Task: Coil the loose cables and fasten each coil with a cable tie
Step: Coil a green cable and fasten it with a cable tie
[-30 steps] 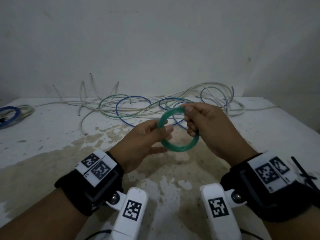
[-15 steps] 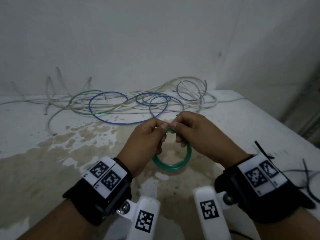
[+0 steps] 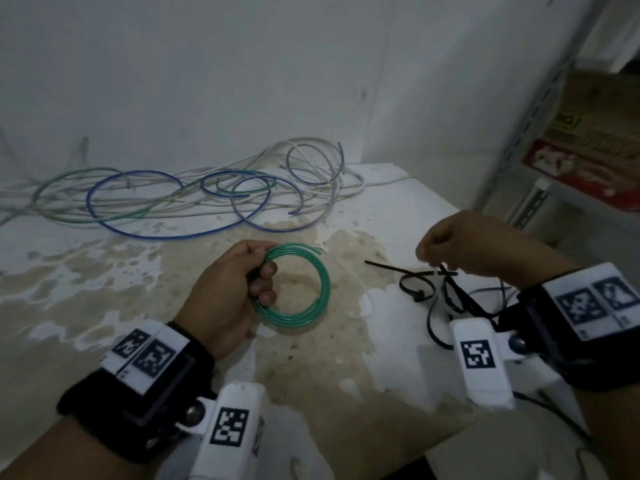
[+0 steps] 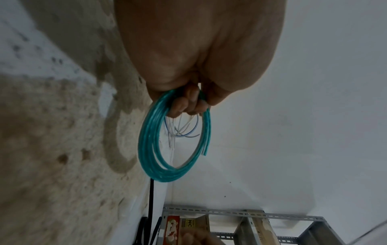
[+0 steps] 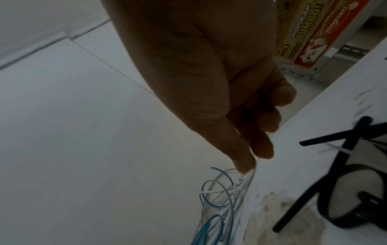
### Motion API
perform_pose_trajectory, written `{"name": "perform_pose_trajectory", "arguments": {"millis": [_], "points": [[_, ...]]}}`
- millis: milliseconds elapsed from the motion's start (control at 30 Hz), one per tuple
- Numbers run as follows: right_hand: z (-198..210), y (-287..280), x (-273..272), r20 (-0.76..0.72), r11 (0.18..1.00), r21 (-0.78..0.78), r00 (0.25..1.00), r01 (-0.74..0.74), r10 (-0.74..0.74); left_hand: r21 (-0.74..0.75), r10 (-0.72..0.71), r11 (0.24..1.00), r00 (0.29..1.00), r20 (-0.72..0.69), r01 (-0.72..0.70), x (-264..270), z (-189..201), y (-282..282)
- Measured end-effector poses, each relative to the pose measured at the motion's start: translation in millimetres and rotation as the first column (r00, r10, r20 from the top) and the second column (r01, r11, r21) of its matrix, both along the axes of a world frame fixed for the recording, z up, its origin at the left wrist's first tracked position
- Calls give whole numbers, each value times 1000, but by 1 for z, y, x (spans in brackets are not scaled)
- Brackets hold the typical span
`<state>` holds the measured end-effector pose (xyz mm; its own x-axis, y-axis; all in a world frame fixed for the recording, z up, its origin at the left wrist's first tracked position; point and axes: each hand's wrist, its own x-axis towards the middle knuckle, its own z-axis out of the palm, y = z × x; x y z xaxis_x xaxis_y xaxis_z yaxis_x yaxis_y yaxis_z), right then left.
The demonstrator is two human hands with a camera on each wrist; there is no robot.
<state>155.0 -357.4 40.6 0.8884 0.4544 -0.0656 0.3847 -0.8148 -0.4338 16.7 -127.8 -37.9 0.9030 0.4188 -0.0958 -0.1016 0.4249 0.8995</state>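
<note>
The green coil is being gripped on its left side by the left hand, fingers curled through the loop, and is being held just above the stained middle of the worktop. One cut end is sticking out at the top, so the turns are not yet fastened. Near the right edge the right hand is being lowered over the ties, fingertips drawn together as if pinching; whether a tie is actually caught cannot be told. Step judged: coiling finished, a tie being fetched. Next, one tie needs separating from the pile, threading round all turns near the grip, and pulling tight. Loose cables are lying tangled along the far edge.
</note>
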Motion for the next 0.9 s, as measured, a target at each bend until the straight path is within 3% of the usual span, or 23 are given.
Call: {"name": "perform_pose_trajectory", "arguments": {"millis": [200,633,733,800,833,900], "points": [[-12,20,-19,-28,962,-237,991,-135,132,-87,29,996,999,18,-28,-7,-5,9],[-42,64,-35,-25,823,-460,932,-333,363,-158,91,984,995,36,-84,-9,-9,19],[-30,68,-32,156,889,-301,902,-344,401,-165,142,977,990,23,-136,-9,-8,24],[-16,74,-37,268,930,11,897,-367,350,-131,195,973,981,15,-191,-9,-8,28],[-9,77,-41,253,906,203,914,-372,318,-117,223,969,975,13,-220,-9,-8,30],[4,84,-50,142,759,539,928,-364,345,-119,271,956,962,14,-268,-9,-8,36]]}}
